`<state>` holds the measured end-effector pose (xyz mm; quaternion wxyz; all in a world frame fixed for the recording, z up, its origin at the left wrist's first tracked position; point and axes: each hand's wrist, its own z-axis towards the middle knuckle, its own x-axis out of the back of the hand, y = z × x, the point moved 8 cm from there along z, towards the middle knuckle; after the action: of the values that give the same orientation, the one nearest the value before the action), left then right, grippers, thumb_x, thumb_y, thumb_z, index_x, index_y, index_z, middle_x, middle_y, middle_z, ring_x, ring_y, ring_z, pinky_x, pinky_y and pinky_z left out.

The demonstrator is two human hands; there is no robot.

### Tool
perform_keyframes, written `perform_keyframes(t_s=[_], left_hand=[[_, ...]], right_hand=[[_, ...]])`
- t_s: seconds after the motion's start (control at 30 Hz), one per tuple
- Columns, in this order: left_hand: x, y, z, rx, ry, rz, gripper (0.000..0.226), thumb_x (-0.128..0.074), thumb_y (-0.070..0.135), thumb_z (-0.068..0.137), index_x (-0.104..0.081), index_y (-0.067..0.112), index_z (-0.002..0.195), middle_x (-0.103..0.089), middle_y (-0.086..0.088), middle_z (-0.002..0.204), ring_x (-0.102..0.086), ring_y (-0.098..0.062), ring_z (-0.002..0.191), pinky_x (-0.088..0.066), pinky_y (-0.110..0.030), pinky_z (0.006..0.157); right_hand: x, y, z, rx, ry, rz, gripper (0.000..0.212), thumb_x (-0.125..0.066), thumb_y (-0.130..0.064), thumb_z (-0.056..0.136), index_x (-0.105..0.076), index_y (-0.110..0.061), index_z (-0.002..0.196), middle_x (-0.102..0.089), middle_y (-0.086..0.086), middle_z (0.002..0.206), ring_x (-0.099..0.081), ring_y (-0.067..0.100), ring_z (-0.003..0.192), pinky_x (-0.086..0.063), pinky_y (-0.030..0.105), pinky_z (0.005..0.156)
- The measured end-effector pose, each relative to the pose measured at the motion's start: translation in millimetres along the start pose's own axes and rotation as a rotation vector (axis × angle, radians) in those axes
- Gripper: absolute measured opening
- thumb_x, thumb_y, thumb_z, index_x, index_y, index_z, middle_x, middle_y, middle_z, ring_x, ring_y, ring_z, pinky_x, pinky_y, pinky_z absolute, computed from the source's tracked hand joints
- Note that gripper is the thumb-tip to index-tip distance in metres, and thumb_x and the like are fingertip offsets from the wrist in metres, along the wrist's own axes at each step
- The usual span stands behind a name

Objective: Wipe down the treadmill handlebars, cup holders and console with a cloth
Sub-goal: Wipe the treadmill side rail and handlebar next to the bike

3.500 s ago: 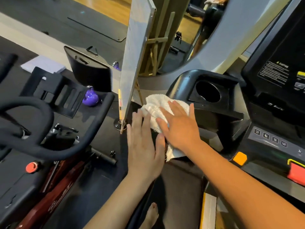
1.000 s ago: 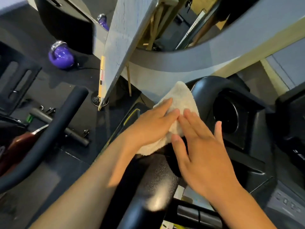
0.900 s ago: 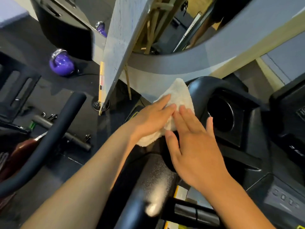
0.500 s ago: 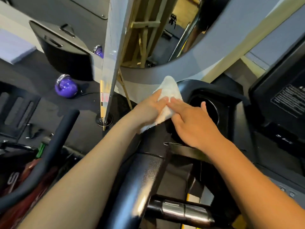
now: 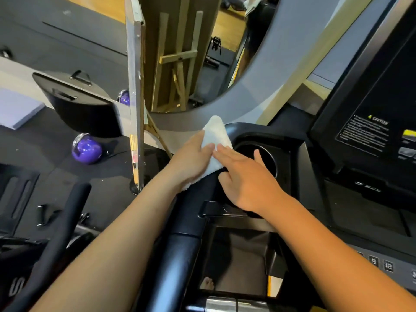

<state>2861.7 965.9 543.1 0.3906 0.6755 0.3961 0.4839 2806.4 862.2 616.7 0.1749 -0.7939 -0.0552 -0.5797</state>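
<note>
Floor: black rubber mat point(image 5: 67, 52), strip of wooden flooring point(image 5: 99, 5) at the far top edge; purple kettlebell point(image 5: 86, 149) on the mat, chrome handle up, near the left side of an upright grey board point(image 5: 134, 86); second purple kettlebell point(image 5: 124, 97) farther back, partly hidden by the board's edge; wooden easel point(image 5: 177, 64) just right of the board, leaning; black tub point(image 5: 78, 113) with two handles, tilted, left of the board; pale flat slab point(image 5: 18, 111) at the left edge; padded black bike handlebar point(image 5: 63, 233) lower left, curving up; black slotted plate point(image 5: 15, 197) beside it.
</note>
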Motion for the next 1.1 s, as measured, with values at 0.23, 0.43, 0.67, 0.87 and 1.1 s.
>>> perform_keyframes(t_s=[0.23, 0.43, 0.67, 0.87, 1.1], left_hand=[[0.4, 31.6, 30.5, -0.023, -0.041, 0.029, 0.035, -0.037, 0.034, 0.101, -0.051, 0.034, 0.133, -0.058, 0.011, 0.123, -0.054, -0.014, 0.111, -0.042, -0.032, 0.090], [-8.0, 56.6, 65.5, 0.001, -0.076, 0.205, 0.023, -0.042, 0.039, 0.096, -0.064, 0.034, 0.102, -0.065, 0.010, 0.107, -0.059, -0.015, 0.098, -0.041, -0.030, 0.072], [-58.5, 98.2, 101.1, -0.014, -0.302, 0.153, 0.029, -0.049, 0.032, 0.092, -0.069, 0.014, 0.103, -0.071, -0.009, 0.108, -0.064, -0.029, 0.109, -0.047, -0.048, 0.102], [-113.0, 141.0, 112.7, -0.133, -0.433, 0.353, 0.030, -0.043, 0.026, 0.103, -0.063, 0.010, 0.119, -0.065, -0.011, 0.121, -0.058, -0.027, 0.115, -0.043, -0.037, 0.103], [-133.5, 153.8, 119.4, -0.147, -0.557, 0.606, 0.046, -0.035, 0.037, 0.105, -0.048, 0.012, 0.142, -0.047, -0.010, 0.147, -0.047, -0.021, 0.122, -0.033, -0.035, 0.102]], right_hand=[[8.3, 21.2, 21.9, -0.085, 0.046, 0.027, 0.067, -0.037, -0.019, 0.093, -0.013, -0.032, 0.154, -0.008, -0.014, 0.162, -0.012, 0.010, 0.149, 0.003, 0.054, 0.120], [21.9, 45.0, 35.4, -0.177, 0.092, -0.022, 0.073, -0.042, -0.019, 0.090, -0.011, -0.028, 0.155, -0.010, -0.012, 0.162, -0.016, 0.012, 0.148, 0.002, 0.055, 0.119], [34.0, 88.8, 38.5, -0.306, 0.131, -0.136, 0.079, -0.044, -0.021, 0.090, -0.001, -0.018, 0.156, -0.004, -0.003, 0.164, -0.002, 0.015, 0.150, 0.003, 0.060, 0.117], [37.0, 128.3, 20.9, -0.472, 0.150, -0.200, 0.096, -0.057, -0.037, 0.087, 0.007, -0.010, 0.154, 0.003, 0.006, 0.163, -0.008, 0.024, 0.149, -0.023, 0.049, 0.114], [40.9, 138.1, 17.7, -0.557, 0.140, -0.248, 0.096, -0.058, -0.038, 0.089, 0.005, -0.003, 0.153, -0.002, 0.016, 0.161, -0.030, 0.032, 0.142, -0.043, 0.040, 0.097]])
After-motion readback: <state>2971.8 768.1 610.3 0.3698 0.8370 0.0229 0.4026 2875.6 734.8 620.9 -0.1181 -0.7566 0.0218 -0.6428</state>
